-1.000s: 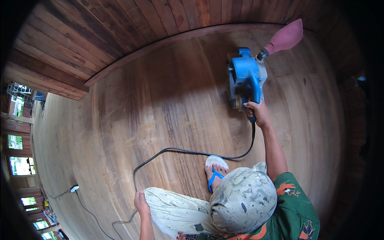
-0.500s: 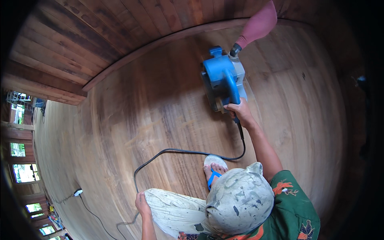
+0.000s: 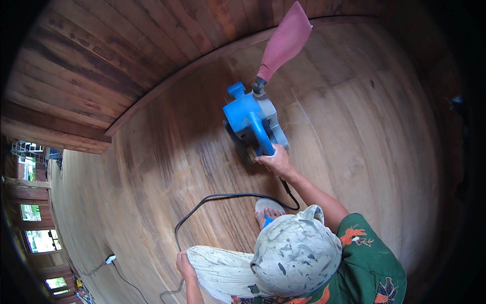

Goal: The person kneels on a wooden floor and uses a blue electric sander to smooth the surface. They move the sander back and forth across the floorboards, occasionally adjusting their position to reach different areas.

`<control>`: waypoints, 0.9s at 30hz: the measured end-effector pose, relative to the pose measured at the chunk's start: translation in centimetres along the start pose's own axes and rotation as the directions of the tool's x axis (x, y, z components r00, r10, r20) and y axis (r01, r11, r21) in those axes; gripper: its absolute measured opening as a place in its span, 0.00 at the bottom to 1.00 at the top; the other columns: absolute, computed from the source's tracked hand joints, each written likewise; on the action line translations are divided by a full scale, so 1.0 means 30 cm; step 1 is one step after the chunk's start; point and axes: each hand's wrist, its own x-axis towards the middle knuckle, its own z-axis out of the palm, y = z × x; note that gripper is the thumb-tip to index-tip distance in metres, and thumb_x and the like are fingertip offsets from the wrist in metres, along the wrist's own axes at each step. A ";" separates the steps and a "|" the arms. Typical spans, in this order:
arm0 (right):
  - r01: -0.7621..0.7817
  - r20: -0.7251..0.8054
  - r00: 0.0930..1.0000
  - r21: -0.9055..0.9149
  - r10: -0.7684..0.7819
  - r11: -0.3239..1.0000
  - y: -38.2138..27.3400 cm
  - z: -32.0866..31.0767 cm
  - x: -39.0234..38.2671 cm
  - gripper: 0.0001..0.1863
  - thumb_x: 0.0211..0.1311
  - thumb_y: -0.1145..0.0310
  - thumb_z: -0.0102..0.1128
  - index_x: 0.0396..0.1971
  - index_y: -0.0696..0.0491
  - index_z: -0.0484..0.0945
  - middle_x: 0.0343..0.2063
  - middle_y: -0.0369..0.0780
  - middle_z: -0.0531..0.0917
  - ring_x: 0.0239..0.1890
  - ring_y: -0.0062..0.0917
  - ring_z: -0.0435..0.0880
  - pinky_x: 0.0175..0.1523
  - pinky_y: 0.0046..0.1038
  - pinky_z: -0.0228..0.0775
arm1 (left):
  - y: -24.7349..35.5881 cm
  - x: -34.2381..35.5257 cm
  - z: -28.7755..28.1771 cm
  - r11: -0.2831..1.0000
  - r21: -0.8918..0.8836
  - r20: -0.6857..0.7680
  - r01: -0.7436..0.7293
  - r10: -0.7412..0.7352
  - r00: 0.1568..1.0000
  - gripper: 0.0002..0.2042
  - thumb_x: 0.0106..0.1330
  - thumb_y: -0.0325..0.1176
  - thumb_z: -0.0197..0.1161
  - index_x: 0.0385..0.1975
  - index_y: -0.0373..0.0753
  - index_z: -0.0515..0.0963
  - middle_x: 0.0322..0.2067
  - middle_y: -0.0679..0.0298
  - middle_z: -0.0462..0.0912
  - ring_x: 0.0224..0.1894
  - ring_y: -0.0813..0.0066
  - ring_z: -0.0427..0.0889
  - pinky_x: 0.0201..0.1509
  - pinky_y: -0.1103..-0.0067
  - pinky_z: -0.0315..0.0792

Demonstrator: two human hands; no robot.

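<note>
My right hand [image 3: 276, 161] is closed round the rear handle of a blue portable belt sander [image 3: 248, 119], which rests on the wooden floor ahead of me. A pink dust bag [image 3: 286, 40] sticks out from the sander's far side. Its black power cord [image 3: 228, 195] leaves near my right hand and curves left over the boards. My left hand [image 3: 186, 264] lies against the knee of my pale trousers [image 3: 220, 268], its fingers partly hidden. The cord passes behind or under that hand; I see no grip on it.
A sandalled foot [image 3: 268, 210] stands beside the cord, partly covered by a pale, dark-spotted rounded cloth shape [image 3: 298, 253]. A plank wall [image 3: 121, 55] rises beyond the sander. At the left lie a white cord connector [image 3: 110, 259] and, farther off, windows and a metal frame.
The sander, dust bag and right hand have moved left and nearer to me. The cord's loop has drawn closer to the foot. My left hand stays by the knee. The view has shifted slightly.
</note>
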 end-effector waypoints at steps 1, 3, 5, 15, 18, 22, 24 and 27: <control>0.017 -0.003 1.000 -0.019 -0.017 1.000 0.003 0.005 -0.012 0.14 0.53 0.65 0.72 0.25 0.57 0.76 0.18 0.35 0.77 0.21 0.18 0.74 0.29 0.28 0.67 | 0.000 0.001 0.000 1.000 0.008 0.006 -0.014 0.014 1.000 0.17 0.75 0.38 0.53 0.44 0.29 0.80 0.40 0.58 0.83 0.45 0.68 0.80 0.56 0.73 0.71; 0.002 -0.005 1.000 -0.063 -0.002 0.998 0.011 0.022 -0.032 0.15 0.52 0.65 0.73 0.25 0.59 0.76 0.18 0.37 0.77 0.23 0.20 0.74 0.33 0.31 0.69 | -0.003 0.007 -0.004 0.999 0.019 0.008 -0.029 0.028 1.000 0.17 0.75 0.38 0.53 0.44 0.29 0.80 0.40 0.58 0.83 0.45 0.68 0.80 0.56 0.73 0.71; 0.086 -0.022 0.996 -0.061 -0.087 0.994 0.020 0.028 -0.036 0.12 0.55 0.67 0.72 0.26 0.56 0.77 0.17 0.34 0.77 0.18 0.18 0.75 0.26 0.25 0.67 | -0.008 0.008 -0.001 0.999 0.008 -0.003 -0.043 0.043 0.999 0.16 0.75 0.38 0.53 0.44 0.29 0.80 0.40 0.58 0.83 0.46 0.68 0.80 0.56 0.73 0.71; 0.066 -0.050 0.997 -0.007 -0.066 0.998 -0.054 0.017 0.159 0.09 0.55 0.68 0.71 0.26 0.53 0.78 0.15 0.32 0.77 0.15 0.15 0.73 0.20 0.23 0.62 | 0.000 -0.012 0.008 1.000 0.005 0.027 -0.018 0.018 0.999 0.16 0.75 0.38 0.52 0.41 0.29 0.79 0.36 0.60 0.81 0.42 0.69 0.78 0.53 0.72 0.71; 0.044 -0.063 0.997 -0.027 -0.046 0.999 -0.097 0.003 0.271 0.11 0.55 0.67 0.71 0.23 0.52 0.76 0.13 0.32 0.74 0.14 0.16 0.72 0.20 0.24 0.60 | 0.008 -0.009 0.003 1.000 -0.002 0.023 0.001 -0.001 1.000 0.16 0.75 0.38 0.52 0.43 0.29 0.80 0.37 0.59 0.82 0.43 0.68 0.78 0.54 0.73 0.71; 0.027 -0.043 0.999 -0.027 -0.028 0.999 -0.141 -0.051 0.406 0.12 0.55 0.67 0.71 0.21 0.52 0.75 0.14 0.33 0.75 0.16 0.18 0.72 0.23 0.24 0.63 | 0.031 -0.011 0.005 0.999 -0.005 0.037 0.042 -0.042 0.998 0.17 0.75 0.38 0.52 0.46 0.29 0.80 0.40 0.58 0.83 0.45 0.68 0.79 0.55 0.73 0.71; 0.039 -0.047 0.998 0.007 -0.039 0.999 -0.155 -0.060 0.449 0.12 0.56 0.67 0.70 0.21 0.52 0.75 0.15 0.33 0.75 0.16 0.18 0.73 0.23 0.24 0.64 | 0.041 -0.010 0.009 0.999 -0.007 0.044 0.047 -0.047 0.998 0.18 0.75 0.39 0.52 0.47 0.28 0.80 0.41 0.57 0.83 0.46 0.68 0.79 0.56 0.73 0.71; 0.039 -0.057 0.998 0.014 -0.039 0.999 -0.150 -0.063 0.441 0.12 0.57 0.67 0.70 0.21 0.51 0.74 0.16 0.33 0.75 0.17 0.18 0.73 0.24 0.24 0.65 | 0.047 -0.012 0.009 0.999 -0.010 0.053 0.049 -0.048 0.997 0.18 0.76 0.39 0.52 0.47 0.28 0.80 0.41 0.57 0.84 0.47 0.68 0.79 0.57 0.73 0.71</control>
